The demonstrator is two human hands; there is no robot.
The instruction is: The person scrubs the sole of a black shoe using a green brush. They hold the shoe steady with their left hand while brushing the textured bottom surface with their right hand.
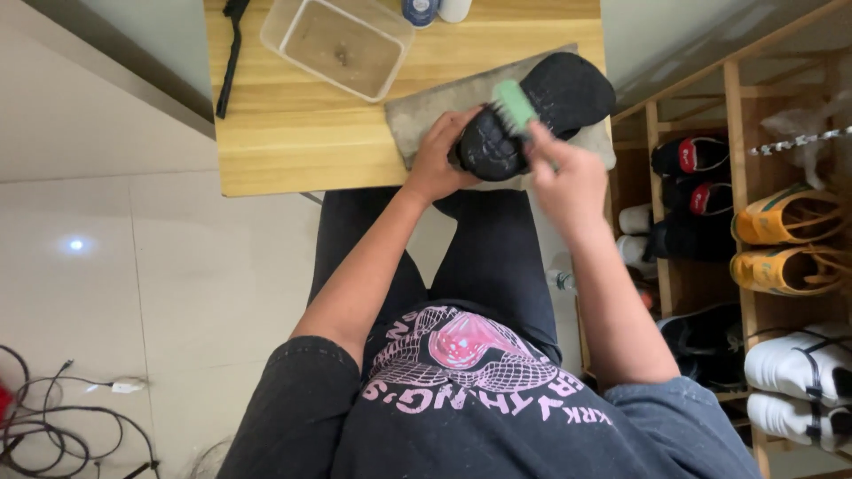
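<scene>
While the person sits at the small light wooden table (pixel 293 133), the left hand (pixel 439 160) clasps the heel end of a black shoe turned sole-up (pixel 541 111), fingers curled round it and pressed tight against its side. That shoe lies on a grey folded cloth (pixel 417 115) spread at the table's near right corner, toe pointing away towards the far edge. The right hand (pixel 564 177) is closed around a green plastic scrubbing brush (pixel 515 106), whose head rests on the middle of the sole. Further back on the tabletop stands a clear rectangular plastic tub of murky water (pixel 342 44), and a long black tool (pixel 232 58) lies near the left edge. To the right a wooden shoe rack (pixel 737 115) holds black, yellow and white pairs. Dark cables (pixel 62 417) trail across the pale tiled floor at lower left.
</scene>
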